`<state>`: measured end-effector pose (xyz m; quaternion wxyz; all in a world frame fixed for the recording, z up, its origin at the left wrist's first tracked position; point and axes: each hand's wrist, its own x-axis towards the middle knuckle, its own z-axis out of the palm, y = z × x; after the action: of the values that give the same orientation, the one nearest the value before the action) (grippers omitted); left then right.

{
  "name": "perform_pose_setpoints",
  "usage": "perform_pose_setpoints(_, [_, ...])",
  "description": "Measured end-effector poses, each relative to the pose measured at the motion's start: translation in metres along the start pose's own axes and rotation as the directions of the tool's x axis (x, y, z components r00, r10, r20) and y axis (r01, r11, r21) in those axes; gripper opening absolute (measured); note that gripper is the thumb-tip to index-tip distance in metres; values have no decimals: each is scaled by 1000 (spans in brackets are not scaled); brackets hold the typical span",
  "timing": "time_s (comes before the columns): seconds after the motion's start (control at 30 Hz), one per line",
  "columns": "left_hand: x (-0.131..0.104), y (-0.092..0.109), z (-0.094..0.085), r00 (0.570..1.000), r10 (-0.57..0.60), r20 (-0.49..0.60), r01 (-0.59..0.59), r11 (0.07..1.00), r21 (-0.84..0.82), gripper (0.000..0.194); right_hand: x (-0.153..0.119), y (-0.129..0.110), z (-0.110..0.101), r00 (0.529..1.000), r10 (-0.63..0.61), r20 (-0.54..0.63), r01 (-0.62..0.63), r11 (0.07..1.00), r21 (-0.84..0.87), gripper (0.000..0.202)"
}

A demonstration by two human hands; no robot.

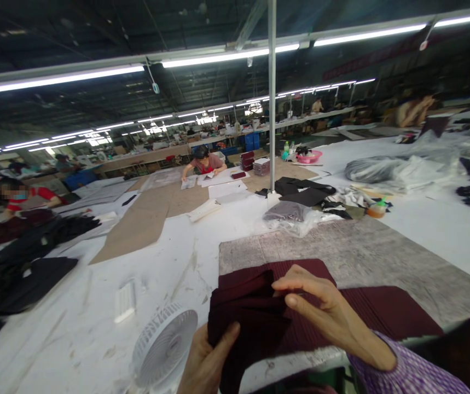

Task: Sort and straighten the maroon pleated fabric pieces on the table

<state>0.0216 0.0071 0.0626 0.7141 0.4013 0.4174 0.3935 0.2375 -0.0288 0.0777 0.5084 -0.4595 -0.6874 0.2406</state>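
Observation:
Dark maroon cloth pieces (247,312) are bunched up near the front edge of the table. My left hand (212,355) grips their left side, the thumb lying on top of the fabric. Over the right part of the bundle is my right hand (317,306), its thumb and fingers apart near the cloth's folds; whether a fingertip touches the fabric is hard to tell. Beneath and to the right, more maroon pieces (386,309) lie in overlapping layers on a grey patterned sheet (366,251).
A white fan (167,345) stands left of my left hand. Ahead are a metal pole (272,98), a plastic-wrapped grey bundle (286,212), a bottle with orange liquid (377,209) and a pink basin (308,157). Dark garments (33,284) lie left. Other people work farther off.

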Motion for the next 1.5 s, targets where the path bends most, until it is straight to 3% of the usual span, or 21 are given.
perform_pose_setpoints(0.3, [0, -3, -1, 1000, -6, -19, 7, 1000, 22, 34, -7, -5, -3, 1000, -3, -16, 3, 999, 39, 16])
perform_pose_setpoints(0.57, [1, -1, -8, 995, 91, 49, -101, 959, 265, 27, 1, -18, -6, 949, 244, 200, -268, 958, 101, 29])
perform_pose_setpoints(0.77, [2, 3, -10, 995, 95, 29, -99, 933, 346, 32, 6, -21, -5, 923, 232, 308, -293, 941, 169, 35])
perform_pose_setpoints(0.93, [1, 8, -7, 994, 93, 56, -107, 931, 349, 31, 7, -22, -2, 930, 230, 286, -285, 944, 168, 32])
perform_pose_setpoints(1.5, [1, 11, -7, 993, 99, 60, -115, 906, 408, 33, 10, -23, 3, 872, 282, 401, -421, 849, 319, 32])
